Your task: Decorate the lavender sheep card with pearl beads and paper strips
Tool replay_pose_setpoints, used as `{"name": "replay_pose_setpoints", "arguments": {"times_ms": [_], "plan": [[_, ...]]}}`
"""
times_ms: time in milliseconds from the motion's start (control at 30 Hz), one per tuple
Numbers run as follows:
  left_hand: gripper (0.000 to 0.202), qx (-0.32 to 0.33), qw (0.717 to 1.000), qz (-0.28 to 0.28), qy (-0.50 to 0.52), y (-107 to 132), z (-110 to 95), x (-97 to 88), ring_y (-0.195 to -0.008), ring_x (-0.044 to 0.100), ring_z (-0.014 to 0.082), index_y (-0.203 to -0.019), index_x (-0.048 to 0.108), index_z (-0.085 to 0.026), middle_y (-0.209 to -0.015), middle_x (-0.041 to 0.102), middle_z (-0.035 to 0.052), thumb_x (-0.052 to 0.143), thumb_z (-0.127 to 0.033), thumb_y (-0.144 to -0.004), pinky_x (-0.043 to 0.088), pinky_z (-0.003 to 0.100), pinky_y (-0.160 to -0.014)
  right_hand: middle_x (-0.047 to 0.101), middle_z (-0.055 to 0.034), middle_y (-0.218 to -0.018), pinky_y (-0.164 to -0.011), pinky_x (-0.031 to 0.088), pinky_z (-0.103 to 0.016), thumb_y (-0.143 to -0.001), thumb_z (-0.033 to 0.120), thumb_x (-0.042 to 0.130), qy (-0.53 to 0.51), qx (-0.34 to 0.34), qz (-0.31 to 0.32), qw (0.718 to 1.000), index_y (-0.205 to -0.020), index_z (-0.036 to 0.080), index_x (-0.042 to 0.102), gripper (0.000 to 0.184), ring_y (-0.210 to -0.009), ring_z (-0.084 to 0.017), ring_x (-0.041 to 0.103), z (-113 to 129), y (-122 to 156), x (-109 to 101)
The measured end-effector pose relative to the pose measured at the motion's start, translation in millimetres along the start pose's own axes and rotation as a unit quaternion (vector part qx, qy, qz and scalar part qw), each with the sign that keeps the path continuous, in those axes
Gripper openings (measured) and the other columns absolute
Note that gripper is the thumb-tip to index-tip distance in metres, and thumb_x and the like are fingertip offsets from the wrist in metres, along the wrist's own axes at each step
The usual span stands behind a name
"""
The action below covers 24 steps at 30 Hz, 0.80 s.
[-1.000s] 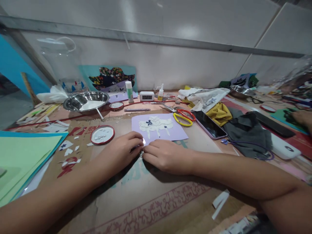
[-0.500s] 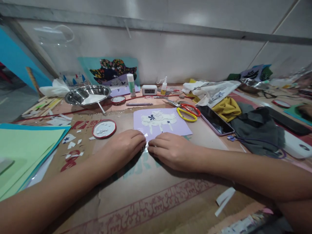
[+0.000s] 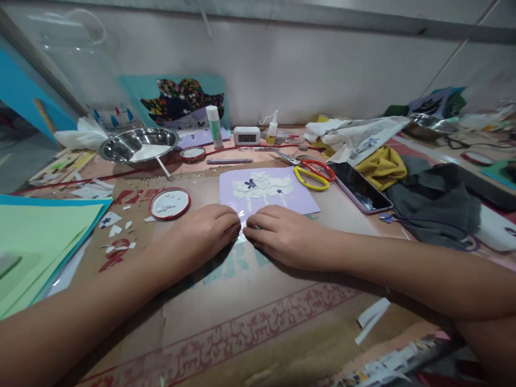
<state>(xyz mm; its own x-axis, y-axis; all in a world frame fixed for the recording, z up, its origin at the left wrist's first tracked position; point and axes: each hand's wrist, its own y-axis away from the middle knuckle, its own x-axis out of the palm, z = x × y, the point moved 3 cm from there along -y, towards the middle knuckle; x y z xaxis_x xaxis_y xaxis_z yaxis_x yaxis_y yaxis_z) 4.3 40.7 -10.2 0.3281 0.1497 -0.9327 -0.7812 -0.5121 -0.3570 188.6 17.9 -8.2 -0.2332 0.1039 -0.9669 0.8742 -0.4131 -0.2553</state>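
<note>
Both hands meet near the centre of the frame, fingertips close together and pointing down. The left hand [image 3: 209, 228] comes in from the lower left, the right hand [image 3: 288, 236] from the lower right. The fingers of each are curled inward around a small clear, shiny piece [image 3: 241, 236] that shows in the narrow gap between them; the fingertips are hidden, so I cannot tell whether either hand grips it or only touches it.

Just above the hands, at the centre of the frame, lies a purple card [image 3: 304, 203] with a white cut-out [image 3: 262, 188] on it, trimmed with small white beads and two dark flowers. To the left of the card, a red-rimmed lid [image 3: 169, 204] holds several clear round beads. Scissors [image 3: 311, 178] with one red and one yellow handle lie by the card's upper right corner, next to a phone [image 3: 360, 188]. Along the back of the table, in the upper middle, stand a glue stick [image 3: 214, 126], a small white clock [image 3: 246, 136] and a little glue bottle [image 3: 272, 130].
</note>
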Motion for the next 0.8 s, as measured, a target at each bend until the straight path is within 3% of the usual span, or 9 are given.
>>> {"name": "replay_pose_setpoints", "arguments": {"times_ms": [133,267,433,533,667,800], "plan": [[0.033,-0.001,1.0,0.004,-0.001,1,0,0.5,-0.079,0.065,0.0212,-0.093,0.07,-0.015,-0.094,0.071,0.0103,0.04,-0.026,-0.102,0.051,0.034,-0.073,0.065,-0.0152,-0.104,-0.094,0.044,-0.042,-0.102,0.016,0.042,0.014,-0.01,0.017,1.0,-0.113,0.007,0.066,0.028,-0.1,-0.025,0.054,0,1,-1],[0.031,0.0,1.0,0.005,0.006,1,-1,0.6,-0.078,0.065,0.0201,-0.094,0.069,-0.016,-0.094,0.071,0.0091,0.039,-0.023,-0.101,0.051,0.032,-0.069,0.06,-0.0164,-0.116,-0.091,0.045,-0.038,-0.102,0.014,0.039,-0.021,-0.017,-0.001,1.0,-0.112,0.011,0.067,0.03,-0.103,-0.024,0.051,1,4,-10],[0.031,-0.012,1.0,0.007,0.004,3,3,2.4,-0.081,0.065,0.0216,-0.096,0.068,-0.016,-0.096,0.071,0.0094,0.04,-0.027,-0.101,0.051,0.034,-0.071,0.06,-0.0089,-0.108,-0.076,0.046,-0.028,-0.1,0.02,0.047,-0.086,0.071,-0.001,0.994,-0.111,0.018,0.065,0.021,-0.09,-0.018,0.054,-9,7,-18],[0.027,-0.025,1.0,0.018,0.001,3,6,4.1,-0.085,0.065,0.0216,-0.098,0.069,-0.018,-0.101,0.071,0.0092,0.043,-0.025,-0.1,0.051,0.033,-0.074,0.066,-0.0055,-0.108,-0.073,0.045,-0.026,-0.099,0.02,0.047,-0.097,0.163,0.01,0.982,-0.12,0.023,0.063,0.026,-0.082,-0.016,0.06,-29,7,-29],[0.025,-0.036,0.999,0.032,0.002,0,7,4.8,-0.083,0.065,0.021,-0.095,0.069,-0.018,-0.099,0.071,0.0084,0.044,-0.022,-0.099,0.051,0.032,-0.075,0.071,-0.0041,-0.083,-0.073,0.043,-0.029,-0.096,0.029,0.054,0.003,0.31,0.04,0.95,-0.112,0.022,0.069,0.023,-0.074,-0.019,0.062,-75,17,-59],[0.023,-0.037,0.999,0.023,-0.005,0,9,6.4,-0.085,0.066,0.0216,-0.095,0.068,-0.018,-0.099,0.072,0.0088,0.046,-0.025,-0.098,0.052,0.033,-0.077,0.069,-0.0136,-0.107,-0.072,0.042,-0.031,-0.092,0.028,0.054,0.081,0.349,0.132,0.924,-0.121,0.017,0.066,0.033,-0.086,-0.025,0.064,-123,43,-70]]}}
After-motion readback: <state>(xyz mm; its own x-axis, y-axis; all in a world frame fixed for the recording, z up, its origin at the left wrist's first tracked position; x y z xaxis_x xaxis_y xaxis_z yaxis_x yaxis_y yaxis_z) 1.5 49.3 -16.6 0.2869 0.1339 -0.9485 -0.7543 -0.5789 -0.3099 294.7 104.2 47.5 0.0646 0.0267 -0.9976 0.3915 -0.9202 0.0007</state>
